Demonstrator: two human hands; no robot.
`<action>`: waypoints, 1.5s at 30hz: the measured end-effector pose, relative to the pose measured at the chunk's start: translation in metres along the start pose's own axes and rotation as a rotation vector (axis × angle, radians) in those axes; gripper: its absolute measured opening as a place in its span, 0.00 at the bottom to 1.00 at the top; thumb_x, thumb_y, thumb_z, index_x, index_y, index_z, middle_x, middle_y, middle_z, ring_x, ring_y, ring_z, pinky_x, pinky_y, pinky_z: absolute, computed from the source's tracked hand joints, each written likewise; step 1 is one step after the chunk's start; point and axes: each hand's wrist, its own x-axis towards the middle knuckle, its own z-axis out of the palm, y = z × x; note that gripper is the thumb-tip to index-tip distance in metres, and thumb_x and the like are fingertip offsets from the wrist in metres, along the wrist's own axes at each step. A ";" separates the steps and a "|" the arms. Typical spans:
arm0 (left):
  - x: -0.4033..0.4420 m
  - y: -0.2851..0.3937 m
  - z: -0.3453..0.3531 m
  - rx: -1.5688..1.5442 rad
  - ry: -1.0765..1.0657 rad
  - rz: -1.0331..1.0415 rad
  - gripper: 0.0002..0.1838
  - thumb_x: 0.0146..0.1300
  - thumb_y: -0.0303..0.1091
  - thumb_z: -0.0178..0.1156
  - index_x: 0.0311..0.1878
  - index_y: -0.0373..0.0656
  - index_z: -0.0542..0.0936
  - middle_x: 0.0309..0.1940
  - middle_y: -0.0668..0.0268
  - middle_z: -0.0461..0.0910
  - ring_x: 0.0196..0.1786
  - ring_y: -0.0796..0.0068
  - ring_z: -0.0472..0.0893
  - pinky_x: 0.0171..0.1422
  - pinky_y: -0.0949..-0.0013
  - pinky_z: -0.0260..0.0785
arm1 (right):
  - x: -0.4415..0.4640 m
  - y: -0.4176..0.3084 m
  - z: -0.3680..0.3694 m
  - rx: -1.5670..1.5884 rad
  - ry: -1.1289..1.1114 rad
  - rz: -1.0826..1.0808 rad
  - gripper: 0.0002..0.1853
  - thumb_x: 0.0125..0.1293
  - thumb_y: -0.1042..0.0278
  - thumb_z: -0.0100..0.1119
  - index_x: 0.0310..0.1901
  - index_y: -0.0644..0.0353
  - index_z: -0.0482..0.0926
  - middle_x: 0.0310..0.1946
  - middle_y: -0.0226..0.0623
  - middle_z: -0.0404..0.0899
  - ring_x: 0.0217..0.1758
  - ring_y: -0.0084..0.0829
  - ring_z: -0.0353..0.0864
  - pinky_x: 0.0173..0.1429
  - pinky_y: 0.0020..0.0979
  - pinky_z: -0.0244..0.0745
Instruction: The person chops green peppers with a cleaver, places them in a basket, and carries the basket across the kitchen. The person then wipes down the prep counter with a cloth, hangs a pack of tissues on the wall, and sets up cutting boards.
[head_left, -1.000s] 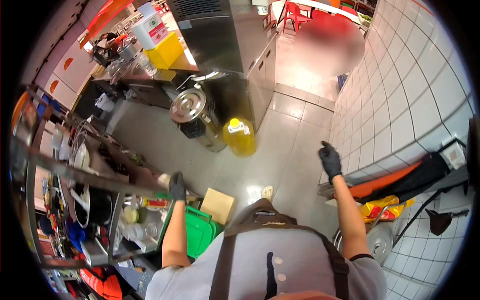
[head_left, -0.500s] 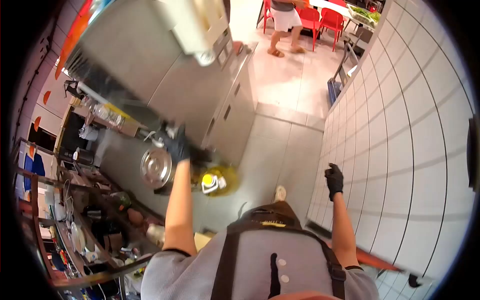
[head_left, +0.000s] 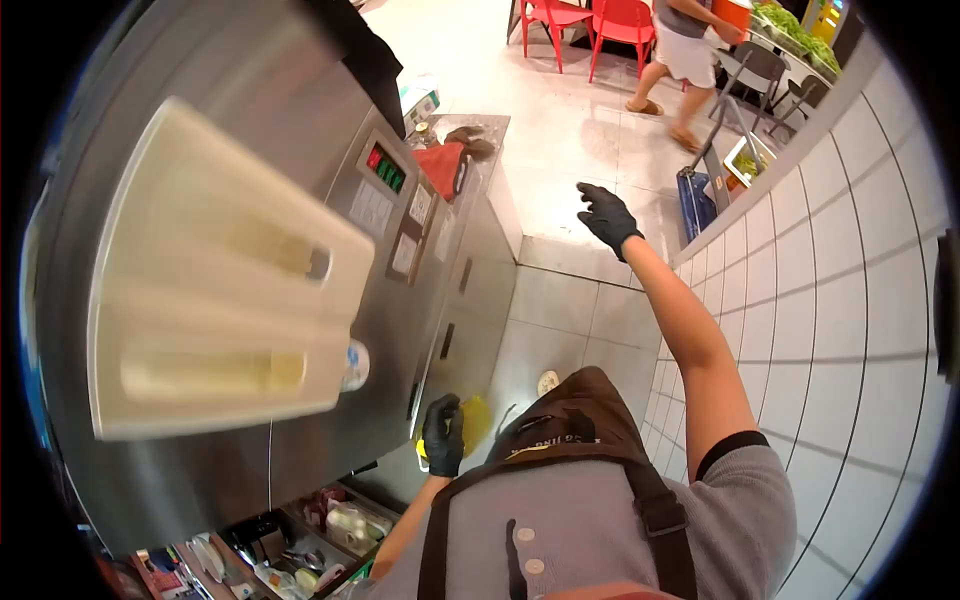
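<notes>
My left hand (head_left: 443,435), in a black glove, hangs low beside the steel cabinet. Its fingers bend loosely, with a gap by the thumb, and I see nothing in them. Behind and below it on the floor stands a jug of yellow oil (head_left: 477,428), partly covered by the hand; they do not appear to be gripped together. My right hand (head_left: 608,220), also black-gloved, reaches forward over the floor near the doorway. Its fingers are spread and it holds nothing.
A steel cabinet with a control panel (head_left: 385,168) and a big cream plastic piece (head_left: 230,280) fill the left. A red cloth (head_left: 440,168) lies on the counter end. White tiled wall (head_left: 800,330) runs along the right. Beyond are a blue trolley (head_left: 695,203), red chairs (head_left: 625,25) and a walking person (head_left: 685,60).
My view has moved forward along the cabinet. My right hand has swung forward and its fingers have spread. My left hand has dropped back near my side. The other person has moved right.
</notes>
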 end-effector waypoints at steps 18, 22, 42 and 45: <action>0.096 0.024 0.129 0.297 0.360 -0.518 0.06 0.61 0.29 0.54 0.38 0.39 0.77 0.36 0.58 0.77 0.41 0.62 0.76 0.46 0.65 0.67 | 0.408 0.030 0.241 -0.375 -0.566 -0.677 0.20 0.59 0.58 0.49 0.53 0.52 0.72 0.54 0.45 0.70 0.60 0.47 0.65 0.61 0.42 0.62; 0.146 0.043 0.162 0.311 0.235 -0.524 0.08 0.58 0.25 0.57 0.42 0.40 0.77 0.37 0.61 0.78 0.41 0.71 0.79 0.45 0.70 0.71 | 0.367 0.078 0.232 -0.243 -0.480 -0.757 0.10 0.55 0.62 0.54 0.38 0.50 0.78 0.36 0.43 0.75 0.40 0.48 0.71 0.44 0.43 0.70; 0.430 0.126 0.248 0.196 -0.082 -0.046 0.13 0.59 0.30 0.57 0.47 0.41 0.74 0.43 0.59 0.76 0.47 0.64 0.76 0.51 0.66 0.67 | 0.503 0.026 0.227 0.248 -0.287 0.135 0.35 0.49 0.57 0.69 0.56 0.67 0.68 0.51 0.51 0.74 0.55 0.42 0.73 0.58 0.33 0.67; 0.469 0.133 0.260 0.105 -0.042 -0.168 0.13 0.60 0.32 0.56 0.47 0.41 0.74 0.44 0.60 0.76 0.48 0.65 0.76 0.52 0.68 0.66 | 0.572 0.049 0.285 0.344 -0.192 0.347 0.39 0.46 0.52 0.72 0.54 0.70 0.68 0.41 0.47 0.76 0.44 0.39 0.75 0.48 0.35 0.70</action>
